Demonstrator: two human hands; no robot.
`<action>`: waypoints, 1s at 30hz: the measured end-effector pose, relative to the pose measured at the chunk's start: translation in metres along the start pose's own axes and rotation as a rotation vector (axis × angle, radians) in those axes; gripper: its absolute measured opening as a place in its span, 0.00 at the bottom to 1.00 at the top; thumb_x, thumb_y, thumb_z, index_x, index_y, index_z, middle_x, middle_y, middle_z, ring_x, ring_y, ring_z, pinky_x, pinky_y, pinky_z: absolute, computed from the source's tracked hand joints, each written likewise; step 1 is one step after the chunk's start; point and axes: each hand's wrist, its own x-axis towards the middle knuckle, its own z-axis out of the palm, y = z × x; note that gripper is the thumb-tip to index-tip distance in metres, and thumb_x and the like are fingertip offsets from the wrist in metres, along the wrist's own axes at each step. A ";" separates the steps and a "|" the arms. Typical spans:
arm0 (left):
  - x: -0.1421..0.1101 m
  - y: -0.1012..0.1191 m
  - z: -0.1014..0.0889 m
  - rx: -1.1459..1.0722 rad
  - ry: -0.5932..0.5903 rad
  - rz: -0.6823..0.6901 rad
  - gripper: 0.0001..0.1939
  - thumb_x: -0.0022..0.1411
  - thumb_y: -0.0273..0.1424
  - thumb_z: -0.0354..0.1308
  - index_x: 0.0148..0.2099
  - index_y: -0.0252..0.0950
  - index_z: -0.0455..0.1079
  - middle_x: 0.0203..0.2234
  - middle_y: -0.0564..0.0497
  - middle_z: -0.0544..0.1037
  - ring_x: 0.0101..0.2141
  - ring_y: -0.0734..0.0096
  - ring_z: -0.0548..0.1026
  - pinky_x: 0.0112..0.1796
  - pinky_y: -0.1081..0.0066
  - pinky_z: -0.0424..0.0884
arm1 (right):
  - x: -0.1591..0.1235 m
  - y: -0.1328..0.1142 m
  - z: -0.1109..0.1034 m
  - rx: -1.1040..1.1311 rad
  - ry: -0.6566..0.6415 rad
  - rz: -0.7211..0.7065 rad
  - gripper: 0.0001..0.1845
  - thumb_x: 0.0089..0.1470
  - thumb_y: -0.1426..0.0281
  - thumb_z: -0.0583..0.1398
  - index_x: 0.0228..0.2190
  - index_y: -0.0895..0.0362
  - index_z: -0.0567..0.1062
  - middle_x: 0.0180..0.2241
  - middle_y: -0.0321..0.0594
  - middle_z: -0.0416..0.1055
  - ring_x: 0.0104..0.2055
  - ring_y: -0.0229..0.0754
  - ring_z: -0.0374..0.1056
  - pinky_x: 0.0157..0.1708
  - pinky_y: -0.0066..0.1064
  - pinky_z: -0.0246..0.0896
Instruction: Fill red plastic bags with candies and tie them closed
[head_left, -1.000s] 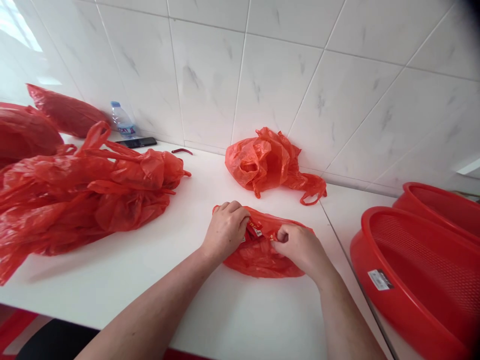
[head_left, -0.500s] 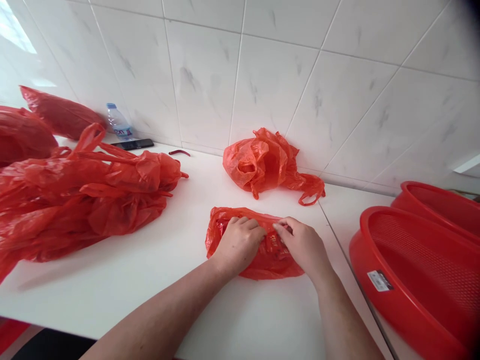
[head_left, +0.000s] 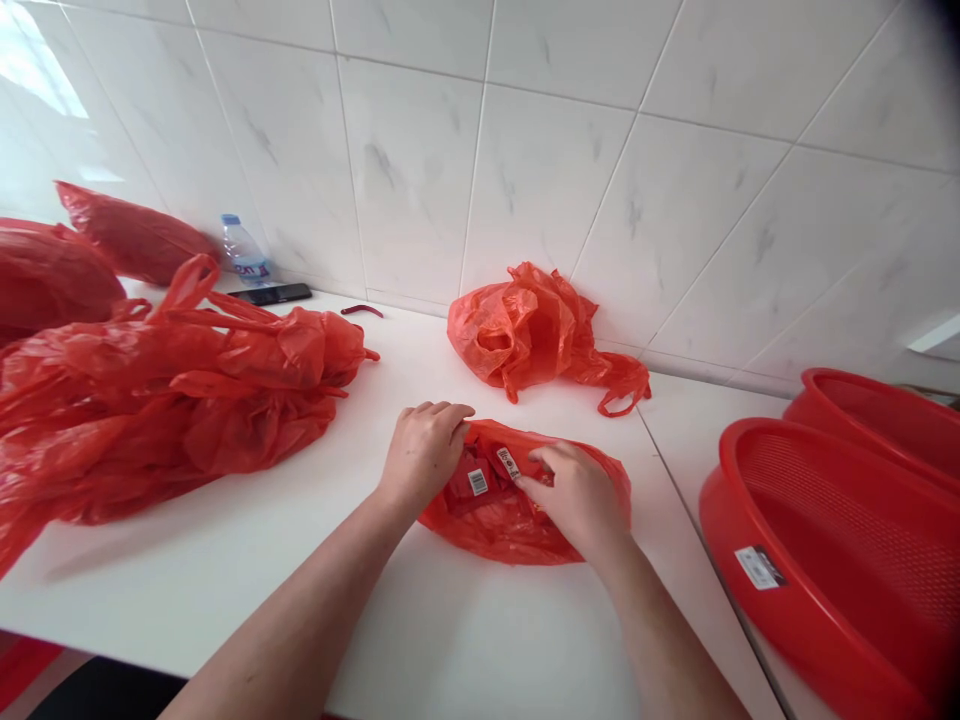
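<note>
A thin red plastic bag (head_left: pixel 480 545) lies on the white table with its mouth spread wide. Inside it are red packets (head_left: pixel 469 475), one showing a white barcode label and another a pale printed strip. My left hand (head_left: pixel 424 450) is at the bag's left side, its fingers curled over the rim and pinching the plastic. Over the right part of the opening is my right hand (head_left: pixel 581 490), thumb and forefinger apart, the thumb close to the packet with the pale strip. Its other fingers are partly hidden.
A crumpled red bag (head_left: pixel 525 335) rests against the tiled wall. Left lies a heap of red bags (head_left: pixel 247 390), with a filled red bag (head_left: pixel 142 235), a water bottle (head_left: pixel 245 250), a phone (head_left: pixel 271 294) and a small dark-red curved tool (head_left: pixel 362 310) behind. Red plastic baskets (head_left: pixel 750 500) stand right.
My hands have moved apart; the left went leftward to the bag's rim. The bag's mouth has opened wider, uncovering the packets and their labels.
</note>
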 end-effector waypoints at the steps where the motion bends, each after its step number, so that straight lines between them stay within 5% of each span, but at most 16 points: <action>1: 0.000 0.000 0.000 -0.001 -0.006 0.000 0.14 0.62 0.27 0.47 0.44 0.39 0.72 0.36 0.49 0.79 0.37 0.62 0.74 0.40 0.63 0.64 | 0.000 -0.002 0.006 -0.037 0.032 -0.041 0.11 0.53 0.60 0.58 0.34 0.52 0.74 0.36 0.37 0.71 0.36 0.40 0.67 0.34 0.31 0.60; 11: -0.002 0.004 0.002 0.016 -0.142 0.029 0.08 0.52 0.36 0.60 0.33 0.39 0.71 0.28 0.49 0.76 0.33 0.62 0.72 0.34 0.65 0.64 | 0.000 -0.013 0.034 -0.250 0.099 -0.140 0.11 0.53 0.63 0.57 0.26 0.57 0.71 0.30 0.42 0.67 0.36 0.46 0.64 0.35 0.36 0.59; 16: -0.003 0.003 0.005 0.007 -0.203 0.036 0.02 0.52 0.29 0.58 0.32 0.40 0.69 0.26 0.51 0.75 0.30 0.64 0.72 0.31 0.68 0.63 | 0.002 -0.011 0.033 -0.225 0.099 -0.131 0.11 0.55 0.70 0.53 0.24 0.56 0.71 0.29 0.40 0.69 0.35 0.44 0.64 0.34 0.34 0.57; 19: -0.004 0.004 0.006 -0.041 -0.192 -0.002 0.07 0.54 0.25 0.53 0.35 0.40 0.69 0.28 0.52 0.76 0.31 0.65 0.72 0.31 0.70 0.64 | 0.002 -0.009 0.026 -0.156 0.093 -0.114 0.15 0.58 0.71 0.49 0.24 0.55 0.70 0.29 0.39 0.70 0.35 0.43 0.64 0.33 0.33 0.57; 26: -0.004 0.006 0.004 -0.142 -0.192 -0.106 0.09 0.57 0.25 0.49 0.37 0.42 0.68 0.30 0.54 0.78 0.31 0.68 0.74 0.32 0.71 0.65 | 0.002 0.001 0.012 0.182 0.041 0.016 0.16 0.60 0.67 0.48 0.42 0.52 0.73 0.42 0.37 0.74 0.45 0.42 0.68 0.43 0.33 0.61; 30: -0.004 0.009 0.001 -0.202 -0.130 -0.096 0.08 0.59 0.26 0.49 0.37 0.42 0.68 0.31 0.54 0.78 0.32 0.68 0.74 0.33 0.71 0.66 | 0.003 0.002 0.008 0.194 0.077 0.022 0.16 0.58 0.65 0.51 0.45 0.51 0.73 0.45 0.37 0.73 0.48 0.43 0.67 0.47 0.35 0.61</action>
